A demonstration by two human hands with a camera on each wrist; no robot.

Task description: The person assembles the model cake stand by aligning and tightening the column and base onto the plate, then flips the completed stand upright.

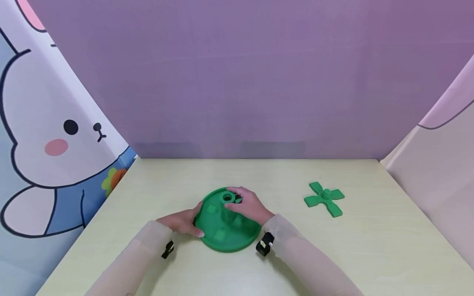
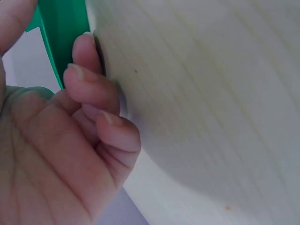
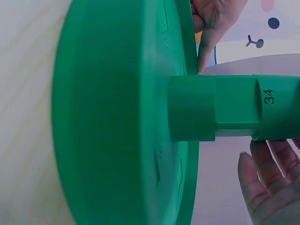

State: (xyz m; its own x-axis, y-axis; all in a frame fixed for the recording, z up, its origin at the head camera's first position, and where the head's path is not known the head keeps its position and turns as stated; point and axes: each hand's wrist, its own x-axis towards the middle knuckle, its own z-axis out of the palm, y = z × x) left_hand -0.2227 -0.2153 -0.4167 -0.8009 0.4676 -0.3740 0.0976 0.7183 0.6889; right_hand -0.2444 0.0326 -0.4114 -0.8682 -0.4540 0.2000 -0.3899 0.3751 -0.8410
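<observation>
A green round base (image 1: 231, 243) with a raised rim lies on the table. From its middle rises a green post (image 1: 227, 216) with a round hole in its top; the number 34 is marked on it in the right wrist view. My left hand (image 1: 182, 220) holds the base's left rim, thumb near the front and another finger farther back. In the left wrist view, several of its fingers (image 2: 91, 91) are bent beside the rim. My right hand (image 1: 252, 205) grips the post's upper end between thumb and fingers. Part of the post's top is hidden behind that hand.
A green cross-shaped piece (image 1: 326, 198) with a round knob at its centre lies on the table (image 1: 370, 246), right of the base. A purple cloth (image 1: 252, 82) hangs behind the table's back edge. A cartoon-printed cloth (image 1: 40, 102) hangs at left.
</observation>
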